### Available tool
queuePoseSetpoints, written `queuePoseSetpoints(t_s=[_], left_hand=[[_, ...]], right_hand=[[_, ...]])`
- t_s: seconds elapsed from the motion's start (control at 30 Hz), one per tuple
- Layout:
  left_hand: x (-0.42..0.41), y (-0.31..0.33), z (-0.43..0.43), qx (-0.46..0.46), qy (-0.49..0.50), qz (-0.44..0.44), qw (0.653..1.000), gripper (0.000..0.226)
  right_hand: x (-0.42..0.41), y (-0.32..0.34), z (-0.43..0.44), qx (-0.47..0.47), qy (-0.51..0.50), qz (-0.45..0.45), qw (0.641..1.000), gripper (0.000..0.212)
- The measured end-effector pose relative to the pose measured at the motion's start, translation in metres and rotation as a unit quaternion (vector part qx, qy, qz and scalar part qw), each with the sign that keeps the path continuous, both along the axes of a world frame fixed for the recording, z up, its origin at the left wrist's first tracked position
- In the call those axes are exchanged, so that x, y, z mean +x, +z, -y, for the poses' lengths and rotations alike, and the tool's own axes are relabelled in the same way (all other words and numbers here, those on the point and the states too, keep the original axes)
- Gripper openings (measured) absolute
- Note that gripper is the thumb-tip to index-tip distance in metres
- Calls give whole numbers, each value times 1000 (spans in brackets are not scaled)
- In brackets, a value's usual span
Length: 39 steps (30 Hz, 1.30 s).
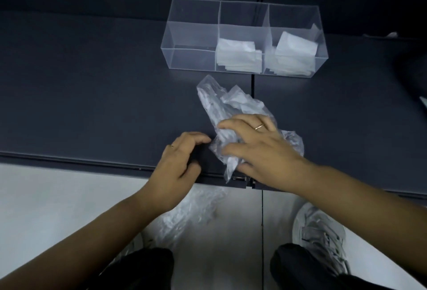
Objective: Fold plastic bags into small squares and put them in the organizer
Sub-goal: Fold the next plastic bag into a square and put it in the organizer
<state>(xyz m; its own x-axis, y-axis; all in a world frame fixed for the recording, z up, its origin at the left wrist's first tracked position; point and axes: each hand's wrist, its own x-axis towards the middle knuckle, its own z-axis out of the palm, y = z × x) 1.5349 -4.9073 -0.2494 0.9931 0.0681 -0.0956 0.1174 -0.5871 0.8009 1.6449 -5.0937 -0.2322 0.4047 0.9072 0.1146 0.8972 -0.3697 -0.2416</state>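
Well, there it was: one crumpled plastic bag (221, 102) lay on the dark table (92, 93), near the front edge and just short of the clear organizer (191, 35). The right hand (258, 148) lay spread on top of the bag's near half, fingers apart and fairly straight, pressing rather than gripping. The left hand (180, 162) sat just beside the bag's left edge, fingers curled, tips right at the film. Whether it had actually pinched a corner, I couldn't tell.

That film looked feather-light, thin and limp, and probably slick too. It would likely spring back out of any fold unless held flat. A corner or straight edge seemed the best place to take hold, so it could be pulled taut under the pressing palm.

Folded squares (238, 56) already filled the organizer's middle and right compartments, while the left one stood bare. More loose plastic (191, 208) lay on the floor below the table's edge.
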Motion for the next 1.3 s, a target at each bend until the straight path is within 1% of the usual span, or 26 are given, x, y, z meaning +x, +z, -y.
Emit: queuePoseSetpoints(t_s=[0.03,0.07,0.1,0.13,0.17,0.2,0.23,0.27,0.3,0.4,0.43,0.5,0.57,0.7,0.77,0.83,0.87,0.93,1.0,1.03,1.07,1.13,1.17,1.2,1.23,1.3], left_hand=[[1,2,0,-6,-22,-15,1000,56],[4,3,1,-23,-35,-27,999,63],[8,6,4,-53,-43,-31,997,65],[13,9,7,-91,-40,-31,995,65],[18,13,10,-135,-27,-30,990,62],[23,16,14,-174,-4,-30,984,52],[27,19,16,-207,28,-29,977,39],[30,22,18,-232,64,-28,970,27],[32,24,18,-246,96,-32,964,18],[34,26,10,-256,133,-53,956,1],[32,26,6,-253,134,-50,957,5],[30,26,-4,-257,137,-39,956,14],[28,29,-15,-281,124,-39,951,17],[25,33,-32,-305,62,-56,949,23],[23,35,-36,-297,43,-59,952,26],[20,36,-38,-299,31,-63,952,21],[19,37,-40,-303,28,-67,950,16],[16,39,-44,-303,24,-73,950,26],[13,39,-50,-304,14,-89,948,36],[13,40,-52,-303,8,-98,948,36],[13,40,-52,-299,5,-105,948,34],[12,38,-52,-289,15,-108,951,27],[12,36,-51,-284,26,-105,953,23],[12,34,-51,-276,37,-100,955,18],[12,31,-50,-268,48,-94,958,14],[10,25,-52,-232,58,-101,966,11]], right_hand=[[0,1,-1,48,-19,-6,999,18],[1,3,-3,101,-48,-28,993,13],[1,6,-4,159,-89,-86,979,12],[2,10,-6,213,-139,-179,950,13],[2,17,-8,262,-185,-289,902,14],[3,23,-10,303,-219,-392,840,14],[4,29,-10,333,-245,-467,782,16],[5,34,-9,349,-266,-507,742,20],[6,38,-7,351,-277,-526,723,25],[13,43,0,364,-304,-522,709,35],[18,44,5,374,-317,-504,711,36],[28,46,16,393,-336,-463,719,25],[37,49,26,412,-335,-423,734,14],[47,50,33,396,-312,-355,787,26],[48,48,32,385,-322,-345,793,29],[48,47,31,378,-340,-365,780,28],[48,47,32,381,-346,-392,763,24],[51,49,34,394,-349,-436,730,16],[57,53,38,397,-353,-451,718,13],[60,53,40,385,-357,-466,712,21],[62,53,42,357,-359,-504,699,36],[62,55,42,236,-346,-637,648,69],[59,53,41,168,-331,-688,623,75],[55,50,40,118,-313,-715,614,73],[53,46,40,87,-307,-715,622,67],[49,35,39,85,-334,-683,644,48]])
